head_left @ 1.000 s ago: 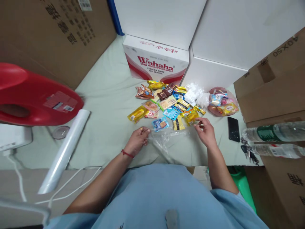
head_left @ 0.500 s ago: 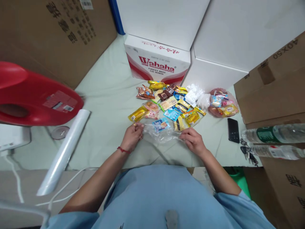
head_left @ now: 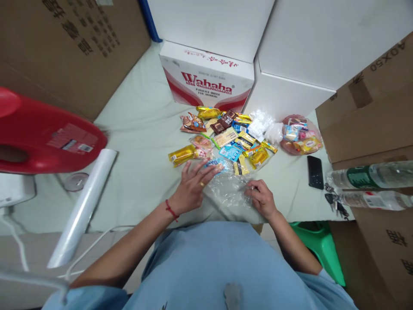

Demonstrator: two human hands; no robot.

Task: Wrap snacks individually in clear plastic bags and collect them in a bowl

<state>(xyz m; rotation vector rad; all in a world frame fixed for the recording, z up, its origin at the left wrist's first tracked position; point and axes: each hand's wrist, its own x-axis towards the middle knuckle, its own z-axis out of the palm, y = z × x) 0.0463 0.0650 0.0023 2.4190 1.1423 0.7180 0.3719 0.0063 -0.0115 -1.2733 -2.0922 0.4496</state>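
Observation:
A clear plastic bag (head_left: 228, 189) lies loosely crumpled near the table's front edge. My right hand (head_left: 262, 198) pinches its right side. My left hand (head_left: 192, 185) is open, fingers spread, over the bag's left side and partly covering a blue snack packet (head_left: 215, 163). Just beyond the hands is a pile of wrapped snacks, among them a yellow packet (head_left: 182, 155), a brown chocolate packet (head_left: 225, 122), a long cream-coloured packet (head_left: 225, 137) and a light blue packet (head_left: 230, 152).
Behind the snacks stands a Wahaha carton (head_left: 206, 82). To the right are a filled bag of snacks (head_left: 301, 135), a phone (head_left: 315, 172), keys (head_left: 335, 202) and two plastic bottles (head_left: 374, 176). A red jug (head_left: 48, 133) and a plastic film roll (head_left: 84, 206) lie left.
My left hand has let go of the bag's left edge, spread its fingers and moved right over the bag. My right hand keeps its pinch. The camera view has shifted slightly.

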